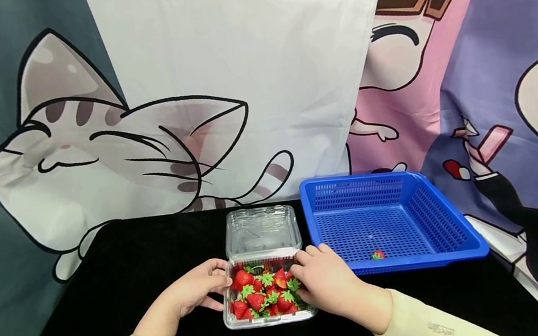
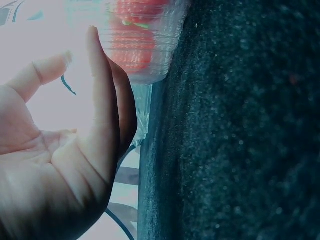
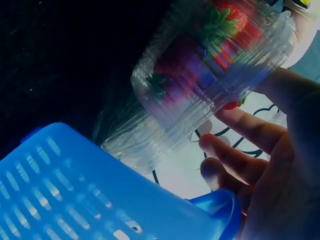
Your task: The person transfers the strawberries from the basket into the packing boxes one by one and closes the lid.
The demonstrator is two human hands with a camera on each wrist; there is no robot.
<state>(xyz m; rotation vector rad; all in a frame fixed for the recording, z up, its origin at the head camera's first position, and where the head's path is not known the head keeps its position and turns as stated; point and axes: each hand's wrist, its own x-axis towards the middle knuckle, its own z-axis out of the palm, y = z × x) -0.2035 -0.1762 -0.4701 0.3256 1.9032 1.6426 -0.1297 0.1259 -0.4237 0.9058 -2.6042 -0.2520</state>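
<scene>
A clear plastic clamshell box point(image 1: 271, 321) stands on the black cloth, filled with red strawberries point(image 1: 255, 300) with green leaf caps. Its transparent lid point(image 1: 262, 232) is folded back behind it. At the box's left rim is my left hand point(image 1: 194, 290), thumb and index finger apart, fingertips touching the side. The left wrist view shows these fingers point(image 2: 97, 100) mostly straight beside the wall. My right hand point(image 1: 330, 283) reaches over the right rim, its fingers loosely bent above the berries. In the right wrist view its fingertips point(image 3: 212, 145) lie close to a strawberry point(image 3: 232, 105) showing over the rim.
A blue plastic basket point(image 1: 401, 262) with slotted walls stands to the right of the box, close to my right hand. One strawberry point(image 1: 377, 255) lies inside near its front wall. Behind the table hangs a cartoon-printed curtain point(image 1: 256, 78).
</scene>
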